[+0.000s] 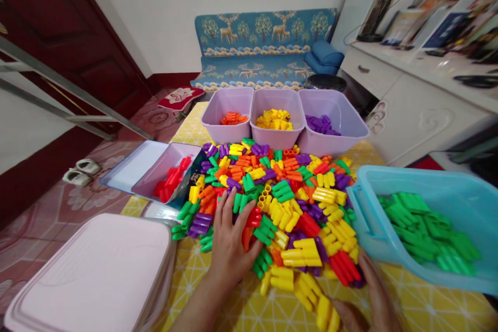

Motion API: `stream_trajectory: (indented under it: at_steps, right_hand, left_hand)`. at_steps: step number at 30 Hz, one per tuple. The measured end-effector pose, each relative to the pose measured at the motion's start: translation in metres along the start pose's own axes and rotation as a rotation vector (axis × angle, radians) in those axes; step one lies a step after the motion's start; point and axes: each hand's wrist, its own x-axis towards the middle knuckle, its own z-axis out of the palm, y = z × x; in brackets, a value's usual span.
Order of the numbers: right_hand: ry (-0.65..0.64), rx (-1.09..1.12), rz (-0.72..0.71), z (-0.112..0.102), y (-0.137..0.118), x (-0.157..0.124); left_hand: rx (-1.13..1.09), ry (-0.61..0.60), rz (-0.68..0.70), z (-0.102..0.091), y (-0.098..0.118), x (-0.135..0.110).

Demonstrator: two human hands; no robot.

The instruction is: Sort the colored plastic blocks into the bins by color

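A wide heap of plastic bullet-shaped building blocks [286,212] in yellow, green, red, orange and purple covers the table's middle. My left hand [231,241] rests on the heap's near left side, fingers spread, with a red block [253,217] between forefinger and thumb but not visibly gripped. At the near right edge is my right hand [375,295], partly cut off by the frame, its thumb and fingers apart. Its fingertips are beside a red block [344,268], and the thumb lies by a yellow block [327,314].
Behind the heap stand three lilac bins with orange [225,132], yellow [276,137] and purple blocks [321,125]. A blue tub [369,218] with green blocks is on the right. Left are a bin holding red blocks [171,181] and pink lids [93,270].
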Motion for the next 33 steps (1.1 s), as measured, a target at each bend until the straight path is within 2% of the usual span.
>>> stream_trajectory:
  at_steps: [11,18,23,27,29,31,33]
  right_hand:
    - [0.065,0.47,0.092,0.033,-0.072,0.064]
    - [0.01,0.764,0.138,0.036,-0.105,0.102]
    - [-0.079,0.945,0.142,0.032,-0.13,0.142]
    - [-0.182,1.021,0.047,0.019,-0.15,0.184]
    - [-0.148,1.013,-0.013,0.01,-0.152,0.199]
    - [-0.143,0.947,-0.066,0.001,-0.146,0.202]
    - [-0.188,0.81,-0.095,-0.005,-0.13,0.188]
  left_hand:
    - [-0.042,0.003,-0.045,-0.001,0.002,0.001]
    - [-0.24,-0.001,-0.141,-0.006,0.005,0.017]
    - [-0.497,-0.032,-0.193,-0.007,0.006,0.052]
    - [-0.635,-0.056,-0.114,-0.008,0.007,0.087]
    - [-0.656,-0.066,-0.07,-0.014,0.008,0.098]
    - [-0.602,-0.083,-0.021,-0.024,0.008,0.1]
    - [-0.495,-0.097,0.03,-0.037,0.003,0.089]
